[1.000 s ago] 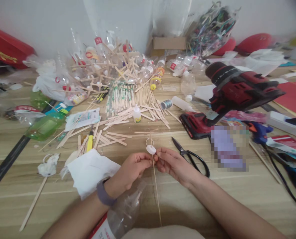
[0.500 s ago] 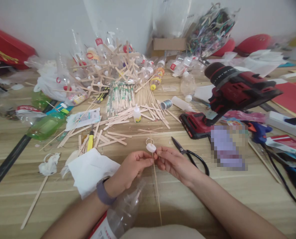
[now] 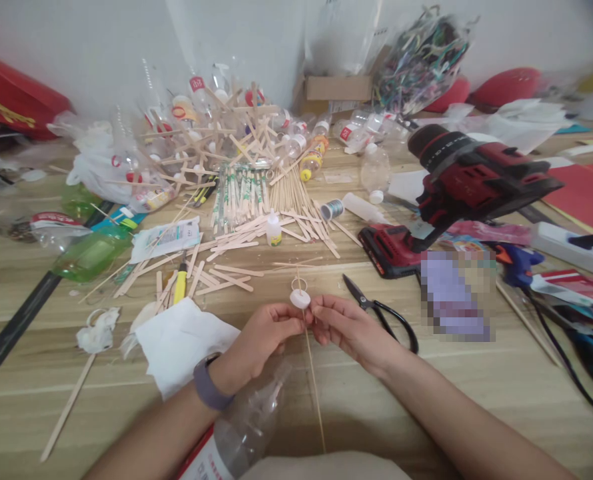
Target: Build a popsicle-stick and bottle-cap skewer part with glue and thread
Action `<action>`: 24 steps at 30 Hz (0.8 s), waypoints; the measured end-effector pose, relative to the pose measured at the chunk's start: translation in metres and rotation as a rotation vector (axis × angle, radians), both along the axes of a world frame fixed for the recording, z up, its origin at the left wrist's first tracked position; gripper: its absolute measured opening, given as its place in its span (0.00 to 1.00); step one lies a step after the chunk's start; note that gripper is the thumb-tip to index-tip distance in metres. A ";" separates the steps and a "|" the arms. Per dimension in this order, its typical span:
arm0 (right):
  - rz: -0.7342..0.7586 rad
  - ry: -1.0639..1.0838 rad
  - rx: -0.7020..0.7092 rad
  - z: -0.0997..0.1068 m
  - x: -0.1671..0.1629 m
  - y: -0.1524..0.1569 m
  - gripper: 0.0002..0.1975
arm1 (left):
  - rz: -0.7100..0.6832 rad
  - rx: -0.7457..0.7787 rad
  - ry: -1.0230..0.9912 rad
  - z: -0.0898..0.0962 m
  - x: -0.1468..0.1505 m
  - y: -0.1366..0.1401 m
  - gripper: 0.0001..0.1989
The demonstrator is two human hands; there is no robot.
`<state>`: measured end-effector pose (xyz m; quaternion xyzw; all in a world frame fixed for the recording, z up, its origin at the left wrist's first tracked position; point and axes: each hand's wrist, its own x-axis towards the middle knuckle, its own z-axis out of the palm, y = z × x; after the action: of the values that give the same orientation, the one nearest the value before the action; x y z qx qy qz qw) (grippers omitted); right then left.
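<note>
Between my fingers is a thin wooden skewer (image 3: 314, 380) that runs down toward my body. A white bottle cap (image 3: 300, 299) is threaded on it near the top, with a small ring and a thin crosspiece beyond. My left hand (image 3: 269, 337) is closed, thumb and fingers pinching the skewer just below the cap. From the other side my right hand (image 3: 344, 327) is closed too, its fingertips pressed together at the cap and skewer; exactly what they pinch is partly hidden. A clear plastic bottle (image 3: 249, 420) lies under my left forearm.
Black scissors (image 3: 376, 308) lie right of my hands, and a red cordless drill (image 3: 469, 183) stands behind them. Ahead are a small glue bottle (image 3: 274, 229), a thread spool (image 3: 332, 210) and many craft sticks (image 3: 226, 277). White paper (image 3: 184, 343) lies to the left.
The cap and skewer top have shifted very slightly to the left and tilted a little. Both hands keep their pinch in nearly the same place.
</note>
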<state>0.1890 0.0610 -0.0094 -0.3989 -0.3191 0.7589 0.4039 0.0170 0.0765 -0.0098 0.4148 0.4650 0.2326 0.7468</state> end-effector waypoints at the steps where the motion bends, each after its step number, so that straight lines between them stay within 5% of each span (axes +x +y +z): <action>1: 0.000 0.001 -0.004 -0.001 0.000 0.000 0.15 | 0.003 0.004 -0.004 -0.001 0.000 0.000 0.07; 10: -0.007 0.016 -0.034 -0.004 0.000 0.001 0.15 | 0.018 0.054 -0.060 -0.009 0.000 0.002 0.08; 24: 0.005 0.041 -0.075 -0.003 0.000 0.002 0.14 | 0.001 0.067 -0.008 0.007 0.003 -0.002 0.07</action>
<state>0.1895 0.0625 -0.0125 -0.3975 -0.2832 0.7793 0.3931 0.0198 0.0749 -0.0033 0.4385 0.4541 0.2499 0.7342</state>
